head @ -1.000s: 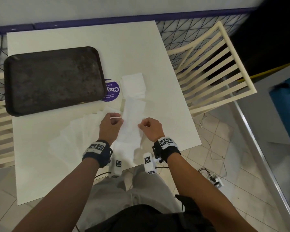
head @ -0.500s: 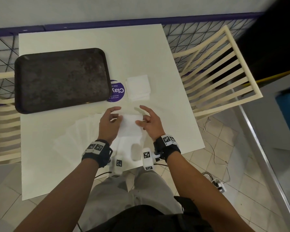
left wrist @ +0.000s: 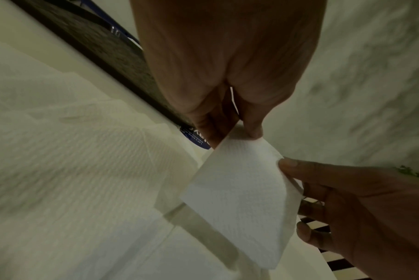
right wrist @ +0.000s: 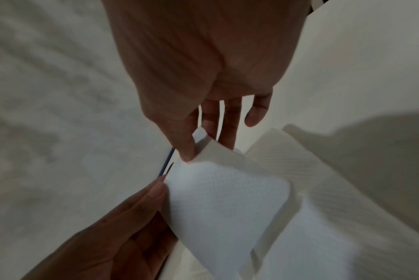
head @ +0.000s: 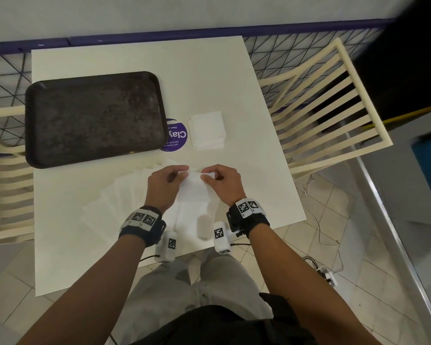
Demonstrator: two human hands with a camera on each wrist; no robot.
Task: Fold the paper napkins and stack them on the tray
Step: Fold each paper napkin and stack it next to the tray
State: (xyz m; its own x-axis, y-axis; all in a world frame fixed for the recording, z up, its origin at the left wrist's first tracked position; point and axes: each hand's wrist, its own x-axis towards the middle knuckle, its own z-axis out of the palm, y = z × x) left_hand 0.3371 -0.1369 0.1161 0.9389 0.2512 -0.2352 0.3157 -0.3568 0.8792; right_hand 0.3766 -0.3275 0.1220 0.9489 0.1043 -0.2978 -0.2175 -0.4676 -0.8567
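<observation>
A white paper napkin point(head: 194, 191) lies folded over itself near the table's front edge. My left hand point(head: 182, 171) pinches its far left corner between thumb and fingers. My right hand point(head: 205, 174) pinches the far right corner. The left wrist view shows the napkin point(left wrist: 239, 199) lifted under my left hand point(left wrist: 246, 135). The right wrist view shows the same napkin point(right wrist: 227, 199) pinched by my right hand point(right wrist: 191, 149). A small stack of folded napkins point(head: 207, 129) sits farther back. The dark tray point(head: 95, 118) at the back left holds nothing.
Several unfolded napkins point(head: 125, 197) lie fanned out left of my hands. A purple round sticker point(head: 176, 136) sits between the tray and the folded stack. A cream slatted chair point(head: 329, 108) stands right of the white table point(head: 159, 61); a wall runs behind it.
A second ago the napkin lay as a long strip reaching toward the folded stack. Its far end has been folded back toward me, and both hands now pinch the folded part's far corners.
</observation>
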